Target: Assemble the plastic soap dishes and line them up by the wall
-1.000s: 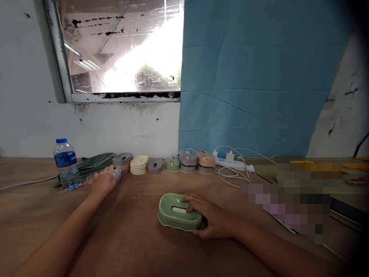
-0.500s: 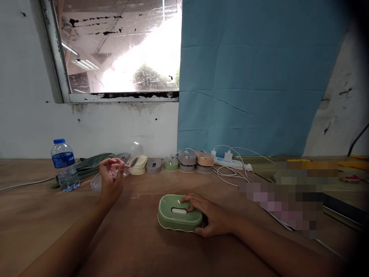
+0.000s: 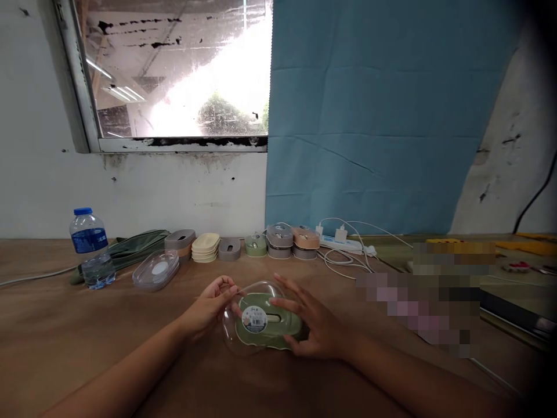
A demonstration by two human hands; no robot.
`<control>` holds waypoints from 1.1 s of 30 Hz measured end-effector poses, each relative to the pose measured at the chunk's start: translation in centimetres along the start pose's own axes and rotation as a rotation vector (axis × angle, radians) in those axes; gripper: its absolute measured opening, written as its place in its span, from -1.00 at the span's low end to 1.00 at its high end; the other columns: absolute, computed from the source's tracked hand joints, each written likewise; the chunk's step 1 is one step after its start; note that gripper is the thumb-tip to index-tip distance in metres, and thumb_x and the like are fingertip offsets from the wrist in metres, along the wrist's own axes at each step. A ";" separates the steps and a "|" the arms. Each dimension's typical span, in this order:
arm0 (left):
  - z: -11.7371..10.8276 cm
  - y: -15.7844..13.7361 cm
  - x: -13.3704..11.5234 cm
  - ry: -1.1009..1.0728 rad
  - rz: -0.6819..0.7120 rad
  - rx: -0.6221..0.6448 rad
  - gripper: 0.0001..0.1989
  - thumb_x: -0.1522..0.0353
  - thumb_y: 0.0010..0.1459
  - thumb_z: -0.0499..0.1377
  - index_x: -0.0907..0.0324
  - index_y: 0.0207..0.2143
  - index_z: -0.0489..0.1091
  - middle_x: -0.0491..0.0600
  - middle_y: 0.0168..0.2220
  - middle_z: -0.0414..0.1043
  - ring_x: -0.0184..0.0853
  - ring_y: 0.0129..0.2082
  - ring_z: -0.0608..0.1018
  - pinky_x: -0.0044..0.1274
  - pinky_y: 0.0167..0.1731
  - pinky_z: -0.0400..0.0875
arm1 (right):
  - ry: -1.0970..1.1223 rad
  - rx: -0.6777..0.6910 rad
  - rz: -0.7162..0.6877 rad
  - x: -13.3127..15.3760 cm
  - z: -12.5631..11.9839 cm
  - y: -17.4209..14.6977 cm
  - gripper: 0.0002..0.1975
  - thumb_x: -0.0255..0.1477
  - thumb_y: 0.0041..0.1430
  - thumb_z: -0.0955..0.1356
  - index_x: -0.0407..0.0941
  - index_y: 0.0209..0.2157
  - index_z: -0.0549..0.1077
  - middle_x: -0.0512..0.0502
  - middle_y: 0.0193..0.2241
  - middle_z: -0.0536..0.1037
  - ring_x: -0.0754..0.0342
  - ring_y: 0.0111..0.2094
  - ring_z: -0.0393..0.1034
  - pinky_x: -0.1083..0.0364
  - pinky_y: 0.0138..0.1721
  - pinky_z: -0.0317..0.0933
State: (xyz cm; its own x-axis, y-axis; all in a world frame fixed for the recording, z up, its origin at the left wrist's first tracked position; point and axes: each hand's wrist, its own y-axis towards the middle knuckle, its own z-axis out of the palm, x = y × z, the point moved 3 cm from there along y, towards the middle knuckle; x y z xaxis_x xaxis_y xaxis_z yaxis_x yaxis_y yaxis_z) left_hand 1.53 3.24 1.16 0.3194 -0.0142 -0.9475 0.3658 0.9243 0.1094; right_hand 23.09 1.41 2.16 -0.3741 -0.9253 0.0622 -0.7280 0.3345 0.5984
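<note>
A clear plastic cover [image 3: 230, 332] with a round printed label [image 3: 255, 320] is tilted over the left part of a green box [image 3: 285, 331]. My left hand [image 3: 214, 303] pinches the cover at its upper left edge. The green box rests on the table and has an oval slot in its top and a wavy lower rim. At the box's right end is my right hand [image 3: 319, 328], fingers spread over the top and thumb by the near edge. Its fingertips are close to the cover; whether they touch it I cannot tell.
Nested clear covers [image 3: 155, 270] lie to the left, near a water bottle [image 3: 92, 249] and a dark green bag [image 3: 139, 248]. Along the wall stand cream trays [image 3: 205, 248], a grey slotted box [image 3: 230, 249], stacked boxes [image 3: 279, 244] and a power strip [image 3: 346, 245] with cables.
My left hand has brought the clear cover from the stack at the left to the green box. My right hand has lifted its fingers from the box top and spread them.
</note>
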 end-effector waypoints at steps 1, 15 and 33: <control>0.1 0.0 0.1 -0.004 -0.004 0.013 -0.63 0.22 -0.06 0.25 0.16 -0.37 0.10 -0.13 -0.38 0.41 -0.46 -0.60 0.49 -0.63 -0.58 0.30 | 0.009 0.029 0.005 0.0 0.1 0.0 -0.36 -0.44 -0.07 0.33 -0.01 0.10 0.10 -0.12 0.22 -0.15 -0.12 0.19 -0.13 -0.04 0.10 -0.01; -1.7 0.7 0.9 0.080 0.058 -0.004 -0.63 0.28 -0.02 0.22 0.17 -0.16 0.22 0.06 -0.06 0.33 -0.23 -0.06 0.39 -0.40 -0.05 0.21 | 0.233 0.075 0.427 -2.4 0.7 -0.4 -0.46 -0.20 -0.13 0.41 -0.09 -0.11 0.25 -0.16 -0.10 0.16 -0.07 -0.03 0.16 -0.03 -0.01 0.12; -1.1 -0.3 0.8 0.820 0.223 0.289 -0.28 0.40 -0.15 0.30 0.08 0.07 0.09 0.07 0.12 0.10 -0.17 0.08 0.23 -0.31 0.07 0.10 | 0.258 0.209 0.184 -3.9 -0.1 -1.2 -0.33 -0.18 -0.22 0.45 -0.11 -0.08 0.18 -0.24 0.08 0.18 -0.08 0.10 0.08 -0.03 0.06 0.06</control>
State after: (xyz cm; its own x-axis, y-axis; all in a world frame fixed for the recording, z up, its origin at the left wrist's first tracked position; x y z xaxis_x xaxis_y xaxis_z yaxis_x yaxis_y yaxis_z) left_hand 0.68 3.42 0.05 -0.2750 0.5338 -0.7997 0.6113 0.7390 0.2831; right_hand 25.50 4.61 1.30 -0.3714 -0.8522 0.3686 -0.7740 0.5034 0.3840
